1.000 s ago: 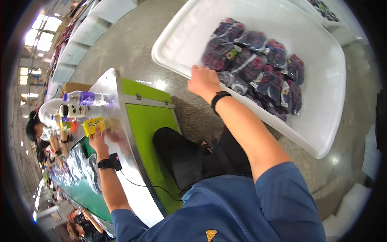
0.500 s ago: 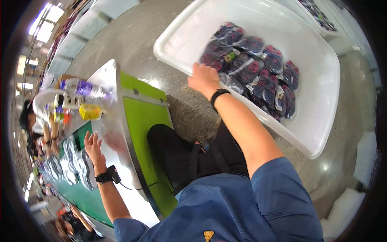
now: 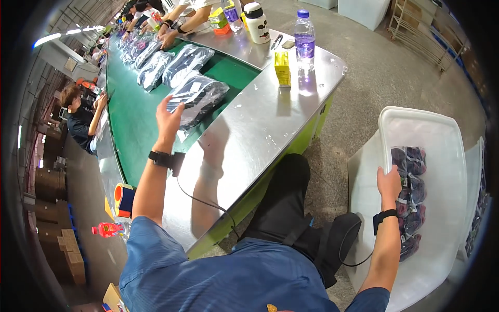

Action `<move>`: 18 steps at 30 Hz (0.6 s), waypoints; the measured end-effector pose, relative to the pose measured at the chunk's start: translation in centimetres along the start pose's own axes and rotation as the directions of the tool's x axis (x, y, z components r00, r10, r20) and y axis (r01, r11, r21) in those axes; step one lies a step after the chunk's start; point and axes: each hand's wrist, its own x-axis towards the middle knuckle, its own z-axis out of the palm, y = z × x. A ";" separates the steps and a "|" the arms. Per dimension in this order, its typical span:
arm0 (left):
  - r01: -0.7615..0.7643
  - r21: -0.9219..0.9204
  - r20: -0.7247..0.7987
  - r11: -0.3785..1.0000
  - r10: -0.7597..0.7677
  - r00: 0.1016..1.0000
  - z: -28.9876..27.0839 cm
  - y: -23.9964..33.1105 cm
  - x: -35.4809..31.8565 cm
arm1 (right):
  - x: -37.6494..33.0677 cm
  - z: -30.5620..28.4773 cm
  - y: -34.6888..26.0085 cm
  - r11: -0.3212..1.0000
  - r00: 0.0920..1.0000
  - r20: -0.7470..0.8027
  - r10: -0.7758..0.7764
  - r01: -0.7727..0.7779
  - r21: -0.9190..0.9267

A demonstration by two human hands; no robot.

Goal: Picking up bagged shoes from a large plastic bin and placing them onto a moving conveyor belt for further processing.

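Under the right hand [image 3: 389, 183], dark packets [image 3: 410, 197] blurred inside white tub [image 3: 442, 135].

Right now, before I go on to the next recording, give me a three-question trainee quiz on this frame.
1. True or false: the left hand touches a clear-bagged dark bundle on the green belt.
2. The right hand rests on: A) the purple-capped bottle B) the white bin C) the yellow carton
3. What fills the white bin?

Key: 1 true; 2 B; 3 dark bagged packets.
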 end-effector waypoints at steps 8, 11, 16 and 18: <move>0.156 0.126 0.249 0.980 -0.183 0.951 3.8 -6.5 8.9 | 0.1 -0.2 1.4 0.997 0.992 -0.119 0.033 -0.025 0.072; 0.056 0.433 0.514 0.900 -0.297 0.805 4.2 -5.3 10.5 | -0.9 -2.5 -0.3 0.989 0.993 -0.039 0.114 -0.110 0.102; 0.199 0.002 0.683 0.980 -0.147 0.715 3.0 -11.1 8.1 | 0.2 -0.7 0.2 0.996 0.996 -0.063 0.057 -0.052 0.068; 0.280 -0.095 0.676 0.955 -0.145 0.723 3.1 -11.2 7.9 | -0.2 -1.2 0.5 0.994 0.996 -0.053 0.069 -0.065 0.086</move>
